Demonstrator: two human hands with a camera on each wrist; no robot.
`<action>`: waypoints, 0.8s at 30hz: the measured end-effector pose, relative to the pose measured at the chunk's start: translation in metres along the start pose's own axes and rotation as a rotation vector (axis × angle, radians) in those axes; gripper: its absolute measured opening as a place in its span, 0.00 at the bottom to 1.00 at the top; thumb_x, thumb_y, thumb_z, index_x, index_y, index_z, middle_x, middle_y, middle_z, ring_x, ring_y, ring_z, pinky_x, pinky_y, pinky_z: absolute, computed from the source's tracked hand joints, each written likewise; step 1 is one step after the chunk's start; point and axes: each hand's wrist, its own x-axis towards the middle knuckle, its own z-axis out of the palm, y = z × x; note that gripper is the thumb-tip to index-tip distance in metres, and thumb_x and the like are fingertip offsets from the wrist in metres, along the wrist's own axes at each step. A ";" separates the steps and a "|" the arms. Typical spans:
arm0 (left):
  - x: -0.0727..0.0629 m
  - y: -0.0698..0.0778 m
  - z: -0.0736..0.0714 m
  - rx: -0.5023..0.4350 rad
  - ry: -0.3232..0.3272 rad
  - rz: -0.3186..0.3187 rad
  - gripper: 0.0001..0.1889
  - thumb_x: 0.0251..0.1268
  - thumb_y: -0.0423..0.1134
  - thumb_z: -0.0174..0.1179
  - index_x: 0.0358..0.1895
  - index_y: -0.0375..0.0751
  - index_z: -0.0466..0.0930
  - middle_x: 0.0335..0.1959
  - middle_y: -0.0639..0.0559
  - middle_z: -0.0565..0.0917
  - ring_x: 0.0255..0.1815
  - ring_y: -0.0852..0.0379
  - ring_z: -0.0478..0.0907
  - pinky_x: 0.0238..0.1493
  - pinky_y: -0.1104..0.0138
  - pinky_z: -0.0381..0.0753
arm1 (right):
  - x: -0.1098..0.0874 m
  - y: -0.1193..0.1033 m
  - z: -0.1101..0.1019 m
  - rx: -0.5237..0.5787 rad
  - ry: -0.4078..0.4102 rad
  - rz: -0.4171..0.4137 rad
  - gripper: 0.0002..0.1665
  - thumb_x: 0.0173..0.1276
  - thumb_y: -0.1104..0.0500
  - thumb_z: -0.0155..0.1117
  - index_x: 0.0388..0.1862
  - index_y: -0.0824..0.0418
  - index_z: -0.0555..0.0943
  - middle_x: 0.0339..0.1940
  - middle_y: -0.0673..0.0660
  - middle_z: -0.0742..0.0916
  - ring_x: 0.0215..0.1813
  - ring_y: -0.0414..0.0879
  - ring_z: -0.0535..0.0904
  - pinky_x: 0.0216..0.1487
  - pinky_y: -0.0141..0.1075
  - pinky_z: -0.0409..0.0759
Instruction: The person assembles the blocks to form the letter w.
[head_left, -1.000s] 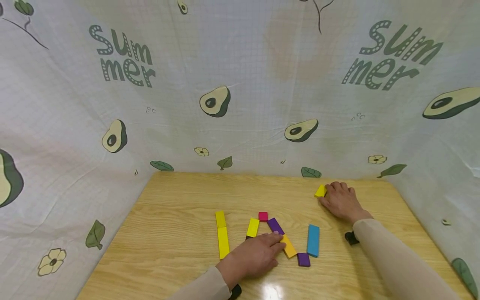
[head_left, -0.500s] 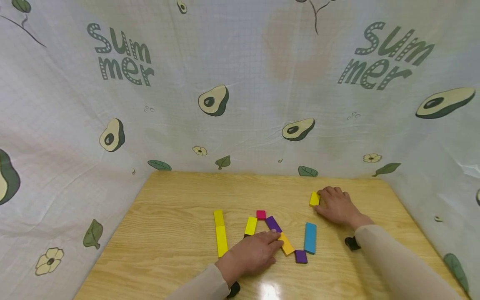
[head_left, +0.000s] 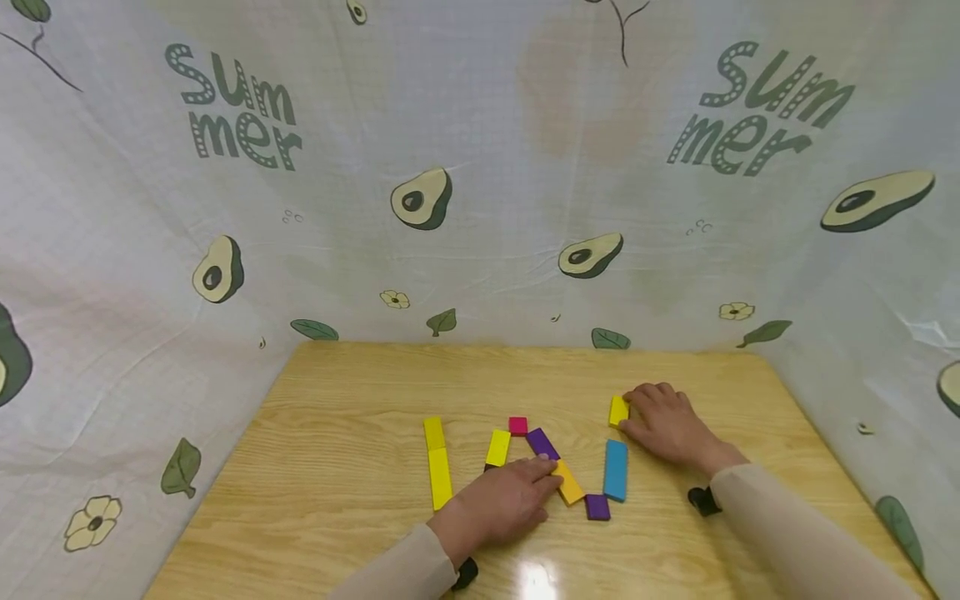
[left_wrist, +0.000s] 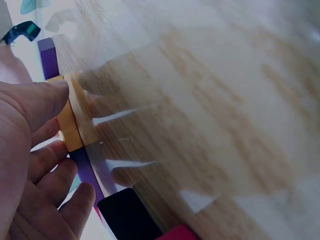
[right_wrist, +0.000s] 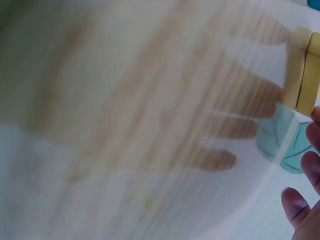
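My right hand (head_left: 667, 423) holds a yellow block (head_left: 618, 412) between thumb and fingers at its right side, just beyond the far end of a blue block (head_left: 616, 471). The right wrist view catches fingertips at one end of the yellow block (right_wrist: 307, 82). My left hand (head_left: 504, 502) lies over the row, its fingertips touching an orange block (head_left: 570, 482) and an adjoining purple block (head_left: 542, 444). A small purple block (head_left: 597, 507) lies between the orange and blue ones. In the left wrist view, the thumb overlaps the orange block (left_wrist: 70, 127).
A red block (head_left: 518, 426) and another yellow block (head_left: 498, 447) lie past my left hand, with a dark block (left_wrist: 130, 215) partly hidden there. Two yellow blocks (head_left: 440, 478) form a line to the left. A printed cloth (head_left: 480, 167) surrounds the wooden table (head_left: 337, 433).
My right hand has brought the yellow block left and nearer to me, up to the blue block's far end. My left hand has stayed in place on the row.
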 end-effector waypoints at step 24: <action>0.000 0.002 0.000 0.007 -0.010 -0.011 0.30 0.83 0.53 0.54 0.81 0.50 0.66 0.84 0.54 0.64 0.84 0.58 0.62 0.81 0.66 0.66 | -0.014 -0.013 0.002 -0.023 0.056 -0.075 0.24 0.78 0.49 0.65 0.62 0.65 0.83 0.60 0.64 0.83 0.62 0.62 0.74 0.59 0.61 0.73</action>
